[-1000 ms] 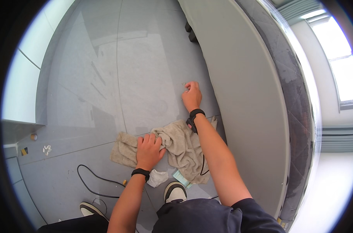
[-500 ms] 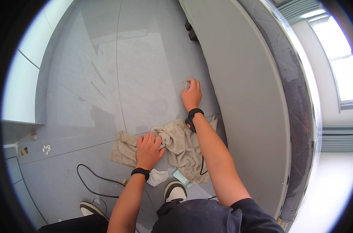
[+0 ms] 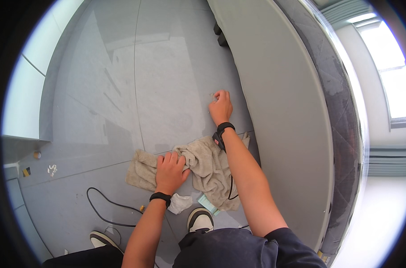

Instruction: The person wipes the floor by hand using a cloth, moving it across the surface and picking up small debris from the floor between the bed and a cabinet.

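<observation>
My left hand (image 3: 170,171) lies on a crumpled beige towel (image 3: 212,172) on the grey floor, its fingers outstretched over the cloth. Farther out, beyond the towel and near the grey bed side, my right hand (image 3: 221,107) is down at the floor with its fingers curled together. A small pale scrap (image 3: 212,95) shows at its fingertips; what the fingers hold is mostly hidden and too small to name. Close to my left wrist is a crumpled white cloth or tissue (image 3: 181,203), and a pale green packet (image 3: 207,203) lies partly under the towel.
A grey bed base (image 3: 279,98) with a mattress (image 3: 341,107) runs along the right. White cabinets (image 3: 22,102) stand on the left. A black cable (image 3: 100,214) loops near my left shoe (image 3: 100,239). White scraps (image 3: 52,170) and a small tape roll (image 3: 37,155) lie at the left.
The fingers of my right hand have drawn closer together at the same spot on the floor. My left hand stays on the towel.
</observation>
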{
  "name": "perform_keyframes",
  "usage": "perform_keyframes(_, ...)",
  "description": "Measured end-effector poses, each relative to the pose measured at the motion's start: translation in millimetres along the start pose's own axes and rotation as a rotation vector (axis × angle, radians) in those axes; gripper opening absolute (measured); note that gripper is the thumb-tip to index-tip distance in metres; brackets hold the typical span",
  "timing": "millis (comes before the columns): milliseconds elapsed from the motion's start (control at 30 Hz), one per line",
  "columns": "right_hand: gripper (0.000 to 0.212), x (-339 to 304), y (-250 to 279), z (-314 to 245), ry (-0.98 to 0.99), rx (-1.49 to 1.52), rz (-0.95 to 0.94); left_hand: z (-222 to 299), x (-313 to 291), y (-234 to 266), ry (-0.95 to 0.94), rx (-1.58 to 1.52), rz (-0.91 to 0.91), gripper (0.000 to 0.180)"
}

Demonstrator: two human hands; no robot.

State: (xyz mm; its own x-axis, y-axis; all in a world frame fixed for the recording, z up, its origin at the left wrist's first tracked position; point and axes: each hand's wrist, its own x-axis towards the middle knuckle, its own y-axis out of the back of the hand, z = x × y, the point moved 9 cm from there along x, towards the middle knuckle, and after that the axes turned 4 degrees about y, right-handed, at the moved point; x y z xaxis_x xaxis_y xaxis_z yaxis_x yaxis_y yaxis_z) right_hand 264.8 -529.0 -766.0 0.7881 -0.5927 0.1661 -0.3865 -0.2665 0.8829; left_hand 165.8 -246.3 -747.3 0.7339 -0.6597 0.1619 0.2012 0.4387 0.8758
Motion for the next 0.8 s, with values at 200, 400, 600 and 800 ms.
perform_keyframes(200, 0.03, -4, 8, -2, 0.032, 0.103, 0.101, 0, 0, 0, -0.008, -0.007, 0.016, 0.037)
perform_keyframes(400, 0.028, -1, 5, 1, 0.059, 0.118, 0.07, 0, 0, -1, -0.001, -0.005, 0.0, 0.036)
perform_keyframes(600, 0.025, -7, 3, 0, 0.088, 0.04, 0.07, 0, 0, 2, -0.012, -0.03, 0.04, 0.034)
perform_keyframes(800, 0.027, -7, 9, 0, 0.081, 0.139, 0.104, 1, 1, 3, -0.024, -0.032, 0.058, 0.034)
